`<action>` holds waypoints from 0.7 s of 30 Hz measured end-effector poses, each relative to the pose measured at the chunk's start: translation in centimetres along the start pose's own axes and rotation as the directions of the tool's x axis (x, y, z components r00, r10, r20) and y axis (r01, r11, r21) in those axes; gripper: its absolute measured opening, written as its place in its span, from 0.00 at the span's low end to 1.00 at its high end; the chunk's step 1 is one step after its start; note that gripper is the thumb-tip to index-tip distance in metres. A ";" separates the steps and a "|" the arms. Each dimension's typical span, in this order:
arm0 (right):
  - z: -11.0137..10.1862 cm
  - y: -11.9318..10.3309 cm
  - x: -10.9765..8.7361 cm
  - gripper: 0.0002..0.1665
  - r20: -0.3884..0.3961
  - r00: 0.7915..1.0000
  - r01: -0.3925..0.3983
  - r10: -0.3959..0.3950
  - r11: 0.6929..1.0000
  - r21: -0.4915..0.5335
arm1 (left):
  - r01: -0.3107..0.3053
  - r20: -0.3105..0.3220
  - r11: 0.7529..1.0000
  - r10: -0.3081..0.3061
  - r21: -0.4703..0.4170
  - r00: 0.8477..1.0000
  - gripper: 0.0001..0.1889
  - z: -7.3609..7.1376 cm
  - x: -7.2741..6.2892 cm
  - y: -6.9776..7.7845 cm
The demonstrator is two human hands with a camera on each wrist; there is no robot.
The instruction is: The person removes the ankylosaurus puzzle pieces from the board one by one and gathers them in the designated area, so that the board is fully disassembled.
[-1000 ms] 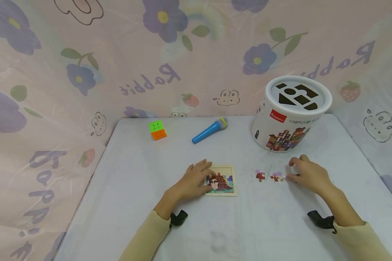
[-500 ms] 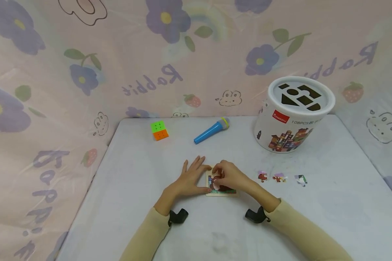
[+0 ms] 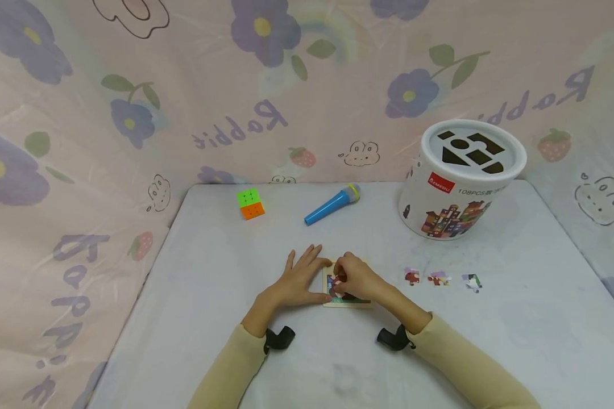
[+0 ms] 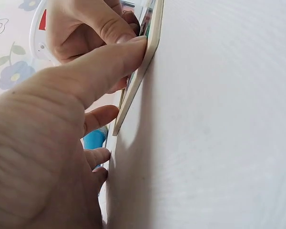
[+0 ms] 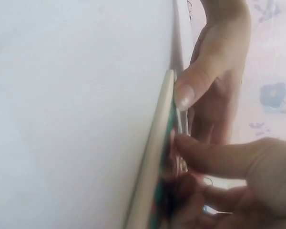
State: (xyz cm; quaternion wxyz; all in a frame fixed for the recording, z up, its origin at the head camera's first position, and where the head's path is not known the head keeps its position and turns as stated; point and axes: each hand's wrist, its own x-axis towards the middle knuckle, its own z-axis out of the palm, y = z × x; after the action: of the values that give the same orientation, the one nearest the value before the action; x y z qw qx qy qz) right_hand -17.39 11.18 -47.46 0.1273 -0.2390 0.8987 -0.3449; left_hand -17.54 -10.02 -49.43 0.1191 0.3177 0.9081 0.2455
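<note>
A small wooden jigsaw puzzle (image 3: pixel 332 305) with a pale frame and a dinosaur picture lies on the white table. My left hand (image 3: pixel 293 284), fingers spread, rests at its left side; the thumb (image 4: pixel 117 62) presses the frame's edge in the left wrist view, the index fingertip touching near another corner. Over the picture, my right hand (image 3: pixel 360 278) has curled fingers and pinches at a puzzle piece, mostly hidden beneath them. In the right wrist view the right thumb (image 5: pixel 214 155) meets the puzzle surface. Three loose puzzle pieces (image 3: pixel 411 276) lie in a row to the right.
At the back left stands a green and orange puzzle cube (image 3: pixel 251 204). A blue toy microphone (image 3: pixel 330 205) lies near the back middle. A large white bucket (image 3: pixel 450 193) with shape holes in its lid stands back right. Patterned cloth (image 3: pixel 317 85) hangs behind the table.
My right hand has moved left from beside the loose pieces onto the puzzle, uncovering a third loose piece. The left hand has spread its fingers and shifted slightly off the picture.
</note>
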 end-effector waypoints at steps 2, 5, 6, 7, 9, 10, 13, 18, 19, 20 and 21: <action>0.0 0.0 -0.1 0.16 0.005 1.000 -0.010 0.010 1.000 -0.002 | 0.000 -0.001 1.000 0.000 -0.003 1.000 0.38 0.1 0.0 0.0; 0.1 -0.1 -0.1 0.16 0.007 1.000 -0.019 0.019 1.000 0.006 | 0.007 0.000 1.000 -0.007 -0.001 1.000 0.37 0.2 0.0 -0.1; 0.1 -0.1 -0.1 0.16 0.006 1.000 -0.018 0.018 1.000 0.010 | 0.009 0.001 1.000 -0.009 -0.005 1.000 0.37 0.2 0.0 -0.1; 0.1 -0.1 -0.1 0.15 0.003 1.000 -0.018 0.018 1.000 0.014 | 0.011 0.001 1.000 -0.011 -0.010 1.000 0.37 0.2 0.0 -0.1; 0.2 -0.1 -0.1 0.13 -0.005 1.000 -0.014 0.015 1.000 0.024 | 0.016 0.006 1.000 -0.016 -0.009 1.000 0.36 0.1 0.0 -0.1; 0.3 0.0 -0.1 0.12 -0.010 1.000 -0.010 0.011 1.000 0.027 | 0.018 0.008 1.000 -0.018 -0.010 1.000 0.36 0.1 -0.1 -0.1; 0.4 0.1 -0.2 0.09 -0.027 1.000 0.013 -0.012 0.999 0.038 | 0.020 0.015 1.000 -0.020 -0.015 1.000 0.35 0.0 -0.1 -0.1; 0.4 0.3 -0.5 0.08 -0.035 0.998 0.056 -0.053 0.996 0.065 | 0.016 0.008 1.000 -0.016 -0.021 1.000 0.35 0.0 0.0 0.0; 0.3 0.3 -0.6 0.07 -0.034 0.998 0.060 -0.057 0.995 0.074 | 0.016 0.007 1.000 -0.016 -0.023 1.000 0.34 0.0 0.0 0.0; 0.3 0.3 -0.7 0.07 -0.032 0.998 0.065 -0.063 0.994 0.091 | 0.015 0.005 1.000 -0.015 -0.024 1.000 0.34 0.0 0.0 0.1; 0.2 0.4 -0.8 0.07 -0.027 0.997 0.070 -0.067 0.992 0.108 | 0.014 0.006 1.000 -0.013 -0.024 1.000 0.34 0.0 0.1 0.1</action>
State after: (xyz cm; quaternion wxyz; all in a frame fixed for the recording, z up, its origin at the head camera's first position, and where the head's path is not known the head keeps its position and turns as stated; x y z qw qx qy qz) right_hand -16.78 11.68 -47.86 0.1177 -0.2584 0.8713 -0.4003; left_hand -17.54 -9.92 -49.33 0.1274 0.3109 0.9068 0.2548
